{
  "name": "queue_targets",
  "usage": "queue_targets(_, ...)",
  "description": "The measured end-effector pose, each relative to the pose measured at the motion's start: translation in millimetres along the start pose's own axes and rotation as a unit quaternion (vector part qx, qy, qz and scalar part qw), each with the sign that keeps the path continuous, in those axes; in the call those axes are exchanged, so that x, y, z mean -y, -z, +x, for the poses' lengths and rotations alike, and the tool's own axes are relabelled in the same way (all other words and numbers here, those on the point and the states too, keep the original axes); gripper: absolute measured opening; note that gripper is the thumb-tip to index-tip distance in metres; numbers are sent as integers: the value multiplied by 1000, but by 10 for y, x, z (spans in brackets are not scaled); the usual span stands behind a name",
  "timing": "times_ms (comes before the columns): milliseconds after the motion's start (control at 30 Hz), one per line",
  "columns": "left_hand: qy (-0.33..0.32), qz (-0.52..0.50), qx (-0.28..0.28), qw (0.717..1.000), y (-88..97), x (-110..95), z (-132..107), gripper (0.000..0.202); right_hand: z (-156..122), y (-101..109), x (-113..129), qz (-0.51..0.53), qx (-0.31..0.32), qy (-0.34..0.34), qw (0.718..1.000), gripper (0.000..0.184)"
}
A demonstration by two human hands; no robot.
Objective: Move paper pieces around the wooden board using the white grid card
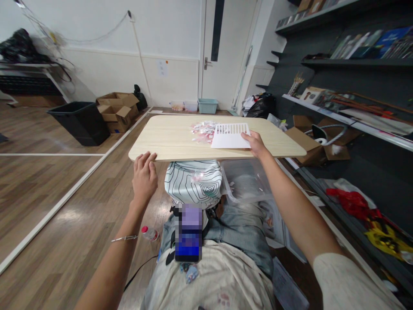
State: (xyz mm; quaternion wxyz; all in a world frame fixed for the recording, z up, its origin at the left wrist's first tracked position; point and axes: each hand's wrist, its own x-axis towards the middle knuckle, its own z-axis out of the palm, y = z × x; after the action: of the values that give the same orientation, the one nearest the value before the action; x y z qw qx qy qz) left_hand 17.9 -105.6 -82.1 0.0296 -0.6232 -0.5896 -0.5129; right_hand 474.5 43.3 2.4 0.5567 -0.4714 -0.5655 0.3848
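My right hand (256, 143) grips the right side of a white sheet (227, 141) with a row of narrow slots along its far half. The thumb lies on top and the other fingers are mostly hidden beneath it. The sheet is over the pale wooden tabletop (171, 133). Beside and partly behind it lies a loose heap of small white and pink pieces (203, 131), too small to name. At the table's left front edge rests my left hand (145, 174), its slightly bent fingers touching the edge and nothing held in them.
Below the table are a patterned white cushion-like seat (193, 183) and a clear plastic bin (247, 181). A phone (189, 247) lies near my lap, and a bottle (150, 233) is on the floor. Shelves (355, 64) line the right; a black bin (80, 122) stands left.
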Motion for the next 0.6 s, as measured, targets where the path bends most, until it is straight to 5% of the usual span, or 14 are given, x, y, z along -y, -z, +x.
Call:
queue_targets(433, 4, -9, 18, 1000, 21, -17, -25, 46, 12, -8, -9, 21, 1, 9, 1000, 52)
queue_targets(600, 78, -100, 16, 992, 177, -162, -447, 54, 22, -1, -24, 9, -7, 7, 1000, 47)
